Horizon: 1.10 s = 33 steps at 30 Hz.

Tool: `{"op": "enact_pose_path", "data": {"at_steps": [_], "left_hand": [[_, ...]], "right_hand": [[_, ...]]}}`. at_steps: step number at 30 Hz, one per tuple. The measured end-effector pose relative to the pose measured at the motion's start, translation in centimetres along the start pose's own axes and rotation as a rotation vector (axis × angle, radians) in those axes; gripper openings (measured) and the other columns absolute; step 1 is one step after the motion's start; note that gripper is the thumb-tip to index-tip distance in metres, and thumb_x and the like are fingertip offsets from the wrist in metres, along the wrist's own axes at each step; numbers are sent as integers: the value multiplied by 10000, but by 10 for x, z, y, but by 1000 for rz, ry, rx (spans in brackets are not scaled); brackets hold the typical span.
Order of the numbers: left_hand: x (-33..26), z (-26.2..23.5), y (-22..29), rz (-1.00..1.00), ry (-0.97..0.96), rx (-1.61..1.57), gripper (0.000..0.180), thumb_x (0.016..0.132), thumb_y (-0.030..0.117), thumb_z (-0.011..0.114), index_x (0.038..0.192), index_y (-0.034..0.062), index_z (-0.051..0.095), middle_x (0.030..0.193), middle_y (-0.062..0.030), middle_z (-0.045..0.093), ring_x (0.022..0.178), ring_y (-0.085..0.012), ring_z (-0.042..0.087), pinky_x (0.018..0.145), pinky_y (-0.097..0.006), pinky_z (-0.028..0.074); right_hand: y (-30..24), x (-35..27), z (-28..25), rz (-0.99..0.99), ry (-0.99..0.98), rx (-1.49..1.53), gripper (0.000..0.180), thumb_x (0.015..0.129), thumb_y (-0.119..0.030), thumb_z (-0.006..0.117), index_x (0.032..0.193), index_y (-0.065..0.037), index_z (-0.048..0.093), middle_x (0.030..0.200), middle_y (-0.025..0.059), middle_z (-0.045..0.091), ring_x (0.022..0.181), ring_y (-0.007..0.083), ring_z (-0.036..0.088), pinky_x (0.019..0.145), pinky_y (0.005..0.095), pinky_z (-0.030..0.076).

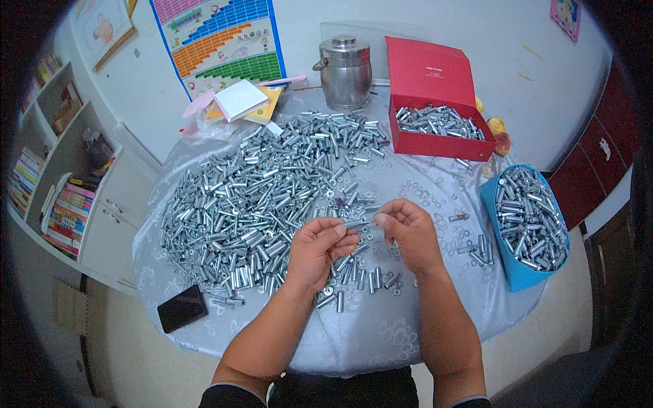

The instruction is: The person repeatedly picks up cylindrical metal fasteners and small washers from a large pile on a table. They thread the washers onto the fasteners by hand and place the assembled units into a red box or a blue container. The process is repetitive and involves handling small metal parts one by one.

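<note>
Above the table's middle, a slim silvery expansion bolt (355,223) lies roughly level between my two hands. My left hand (321,246) pinches its left end between thumb and forefinger, the other fingers curled below. At the bolt's right end, the thumb and fingertips of my right hand (410,236) are pressed together; any small part between them is hidden. A wide heap of metal sleeves and bolts (238,197) spreads to the left and beyond my hands. Several short sleeves (360,275) and small washers lie just below my hands.
A blue bin (491,211) full of metal parts stands at the right. Behind it is an open red box (435,146) with more parts. A steel pot (345,75) and a notepad (241,100) sit at the back. A black phone (182,309) lies near the front-left edge.
</note>
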State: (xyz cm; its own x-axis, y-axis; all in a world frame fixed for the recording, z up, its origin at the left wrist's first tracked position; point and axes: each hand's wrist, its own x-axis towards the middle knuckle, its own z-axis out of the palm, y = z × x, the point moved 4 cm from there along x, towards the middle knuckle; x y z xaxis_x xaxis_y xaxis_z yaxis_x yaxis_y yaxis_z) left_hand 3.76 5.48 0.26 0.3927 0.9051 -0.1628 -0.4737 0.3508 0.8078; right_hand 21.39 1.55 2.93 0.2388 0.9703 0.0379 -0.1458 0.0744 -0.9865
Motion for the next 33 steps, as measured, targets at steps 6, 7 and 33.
{"op": "enact_pose_path", "data": {"at_steps": [6, 7, 33], "left_hand": [[1, -2, -2, -24, -24, -61, 115, 906, 36, 582, 1007, -19, 593, 939, -175, 683, 806, -219, 703, 700, -293, 596], [1, -2, -2, -29, -24, -69, 116, 907, 37, 581, 1008, -19, 595, 941, -173, 683, 808, -223, 704, 693, -292, 598], [1, -2, -6, -130, -48, -152, 143, 923, 57, 558, 1032, -32, 578, 973, -183, 678, 830, -221, 701, 713, -292, 601]], "right_hand": [[1, 0, 2, 20, -10, 32, 102, 846, -43, 643, 934, -5, 607, 721, 9, 592, 575, 66, 496, 520, 204, 407], [1, 0, 2, 24, -12, 26, 102, 847, -56, 653, 930, -11, 612, 728, 5, 599, 581, 63, 501, 525, 204, 407], [8, 0, 7, 21, -63, 9, 100, 836, -93, 686, 901, -49, 623, 741, -11, 606, 591, 61, 514, 530, 206, 417]]}}
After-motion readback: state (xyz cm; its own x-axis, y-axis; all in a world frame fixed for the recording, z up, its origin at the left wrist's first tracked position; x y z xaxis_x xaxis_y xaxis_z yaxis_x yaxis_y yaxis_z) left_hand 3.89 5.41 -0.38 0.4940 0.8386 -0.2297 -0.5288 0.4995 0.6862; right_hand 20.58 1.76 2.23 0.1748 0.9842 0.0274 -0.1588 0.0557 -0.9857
